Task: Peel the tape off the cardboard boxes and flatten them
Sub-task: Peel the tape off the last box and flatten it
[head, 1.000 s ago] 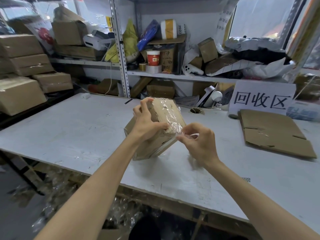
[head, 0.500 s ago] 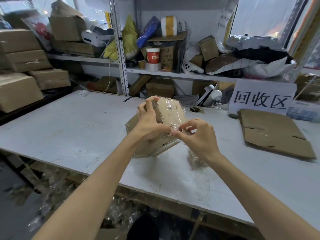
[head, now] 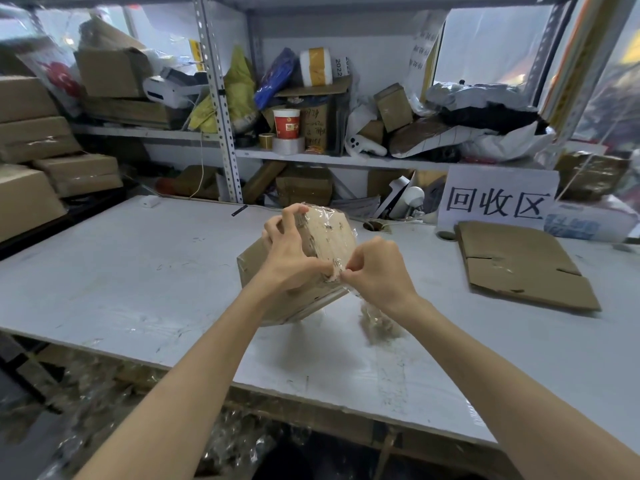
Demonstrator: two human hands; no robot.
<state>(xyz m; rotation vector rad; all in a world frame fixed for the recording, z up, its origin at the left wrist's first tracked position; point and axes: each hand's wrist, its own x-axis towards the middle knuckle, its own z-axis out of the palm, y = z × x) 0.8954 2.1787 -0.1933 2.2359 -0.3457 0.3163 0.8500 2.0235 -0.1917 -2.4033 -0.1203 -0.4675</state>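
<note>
A small brown cardboard box (head: 329, 233) wrapped in clear tape is held tilted above the white table (head: 121, 271), one corner low near the surface. My left hand (head: 291, 251) grips the box across its top and near face. My right hand (head: 377, 271) pinches a strip of the clear tape (head: 337, 271) at the box's right edge, right beside my left thumb. A crumpled wad of peeled tape (head: 377, 320) hangs below my right wrist.
A flattened cardboard box (head: 519, 265) lies at the right, in front of a white sign (head: 498, 199) with characters. Stacked boxes (head: 38, 157) stand at the left. Cluttered shelves (head: 311, 157) run behind. Crumpled tape scraps (head: 114, 420) lie under the table's front edge.
My right hand moved in toward my left thumb and pinched the tape at the box edge. The box turned slightly in my left hand.
</note>
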